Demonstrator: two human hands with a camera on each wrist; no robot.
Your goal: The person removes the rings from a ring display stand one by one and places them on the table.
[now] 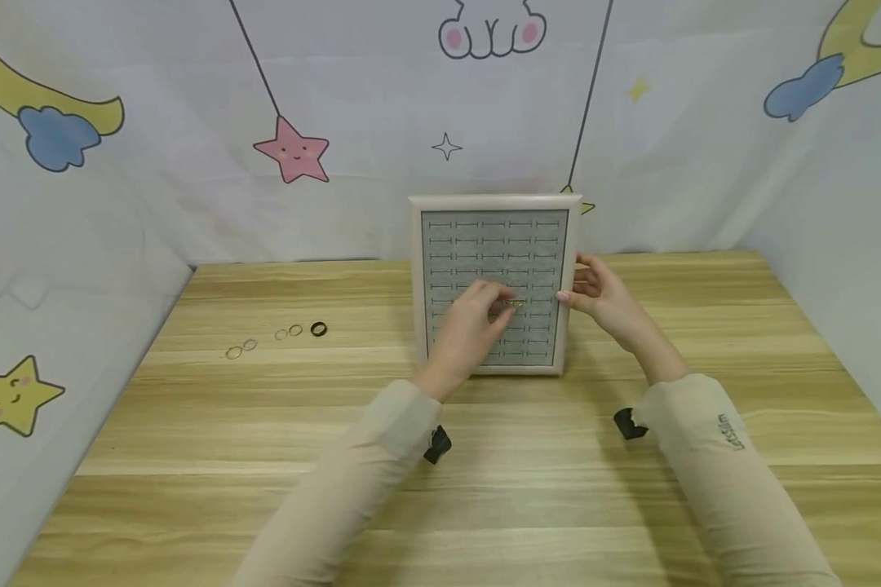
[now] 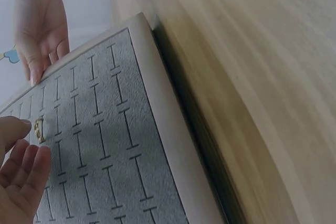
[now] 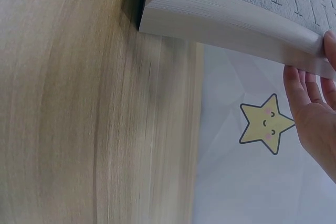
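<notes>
A pale-framed ring display board with a grey slotted pad stands upright on the table. My left hand reaches to the middle of the pad. Its fingertips pinch a gold ring at one of the slots; the ring shows a patterned band. At the board's right edge, my right hand grips the frame. The right thumb lies on the front in the head view, and the fingers go round behind it, as the right wrist view shows of that hand.
On the table's left side lie several thin rings and a thicker black ring in a loose row. Behind the wooden table hangs a white cloth with printed stars and clouds. Small black pieces sit at both sleeves.
</notes>
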